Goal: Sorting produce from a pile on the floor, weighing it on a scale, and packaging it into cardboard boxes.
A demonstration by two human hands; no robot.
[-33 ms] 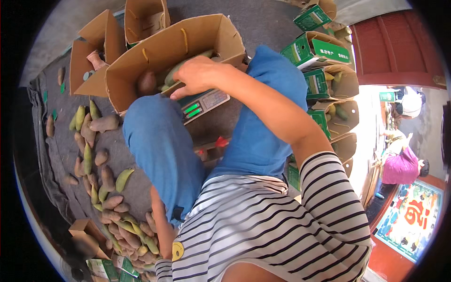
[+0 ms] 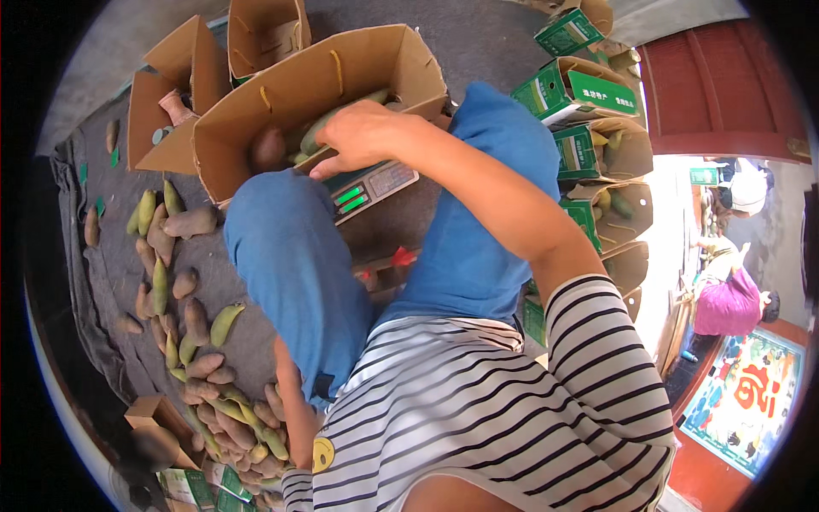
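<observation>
Resting over the near rim of the cardboard box, the right hand curls half-open, clearly nearer, over the long green vegetable inside, which slants near-left to far-right; whether it grips, can't tell. The left hand's out of sight.

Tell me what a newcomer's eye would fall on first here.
Probably the large open cardboard box at the upper middle, with the person's right hand over its near edge. Just below that hand, a scale glows with two green displays. At the left, reddish and green vegetables lie strewn over a dark ground cloth.
</observation>
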